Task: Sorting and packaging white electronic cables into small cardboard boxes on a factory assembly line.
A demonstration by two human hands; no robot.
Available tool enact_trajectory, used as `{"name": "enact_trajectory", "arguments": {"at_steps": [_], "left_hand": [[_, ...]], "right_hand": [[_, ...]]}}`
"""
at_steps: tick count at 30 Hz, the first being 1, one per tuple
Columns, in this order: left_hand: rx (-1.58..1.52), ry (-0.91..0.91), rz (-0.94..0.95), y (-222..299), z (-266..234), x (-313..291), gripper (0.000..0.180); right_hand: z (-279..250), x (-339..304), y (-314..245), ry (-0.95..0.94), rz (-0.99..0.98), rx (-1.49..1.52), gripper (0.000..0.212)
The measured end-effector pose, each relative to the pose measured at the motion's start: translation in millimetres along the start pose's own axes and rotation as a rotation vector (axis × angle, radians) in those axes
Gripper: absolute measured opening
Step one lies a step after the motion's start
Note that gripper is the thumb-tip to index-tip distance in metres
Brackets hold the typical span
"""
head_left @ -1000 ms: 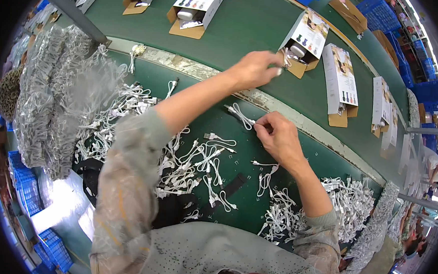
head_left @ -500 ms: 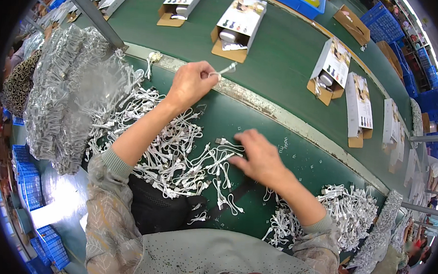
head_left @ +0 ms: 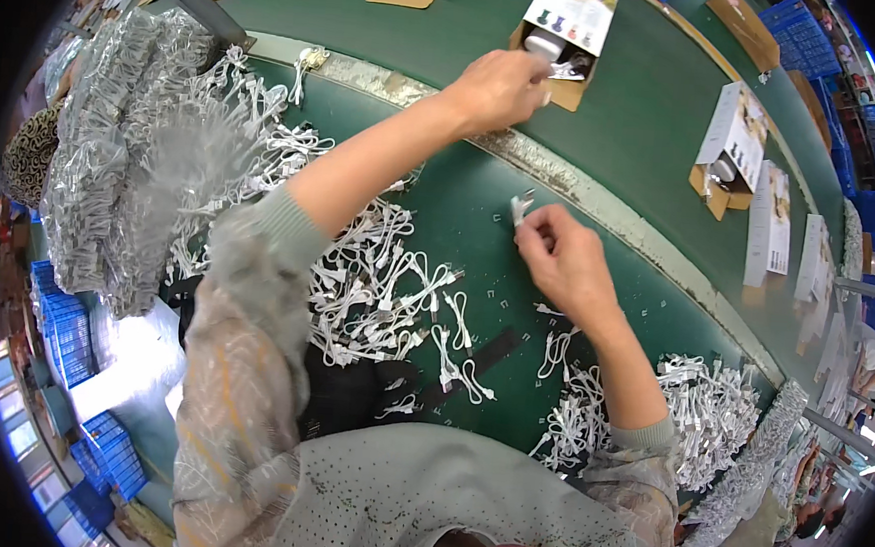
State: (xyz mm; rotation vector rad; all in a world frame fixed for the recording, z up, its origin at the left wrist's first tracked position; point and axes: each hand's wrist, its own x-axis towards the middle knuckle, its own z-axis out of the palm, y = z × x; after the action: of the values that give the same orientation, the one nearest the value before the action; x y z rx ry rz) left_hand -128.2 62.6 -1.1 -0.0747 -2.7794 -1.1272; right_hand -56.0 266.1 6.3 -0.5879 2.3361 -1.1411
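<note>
White cable sits pinched in the right hand, just on the near side of the worn rail, its long axis pointing toward it. Beyond the rail, the left hand curls beside an open box — its grip I cannot tell. The cable looks bunched, slightly blurred.

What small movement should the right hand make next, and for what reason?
Probably the right hand should lift its white cable toward the open box: it appears to pinch that cable above the green table, and the left hand is at the box's open end, though whether it holds anything is unclear.
</note>
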Motion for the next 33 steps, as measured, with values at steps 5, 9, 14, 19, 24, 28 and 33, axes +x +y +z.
{"name": "enact_trajectory", "arguments": {"at_steps": [5, 9, 14, 19, 24, 28, 33], "left_hand": [[0.031, -0.459, 0.160, 33, -40, -103, 0.018], [0.176, -0.618, 0.359, 41, -33, -168, 0.036], [0.279, -0.591, 0.465, 35, -34, -174, 0.022], [0.193, -0.441, 0.396, 19, -35, -172, 0.010], [0.044, -0.272, 0.092, 13, -48, -169, 0.014], [-0.080, -0.177, -0.165, 18, -65, -166, 0.015], [-0.135, -0.172, -0.273, 9, -61, -162, 0.014]], "right_hand": [[-16, 8, 22, -0.114, 0.196, 0.503, 0.017], [-24, 13, 27, -0.127, 0.293, 0.774, 0.026], [-27, 24, 17, -0.142, 0.326, 0.981, 0.029], [-20, 44, 9, -0.162, 0.330, 1.232, 0.025], [-2, 89, 6, -0.052, 0.357, 1.343, 0.018], [6, 137, 0, 0.064, 0.386, 1.448, 0.015], [3, 209, 7, 0.223, 0.374, 1.446, 0.015]]}}
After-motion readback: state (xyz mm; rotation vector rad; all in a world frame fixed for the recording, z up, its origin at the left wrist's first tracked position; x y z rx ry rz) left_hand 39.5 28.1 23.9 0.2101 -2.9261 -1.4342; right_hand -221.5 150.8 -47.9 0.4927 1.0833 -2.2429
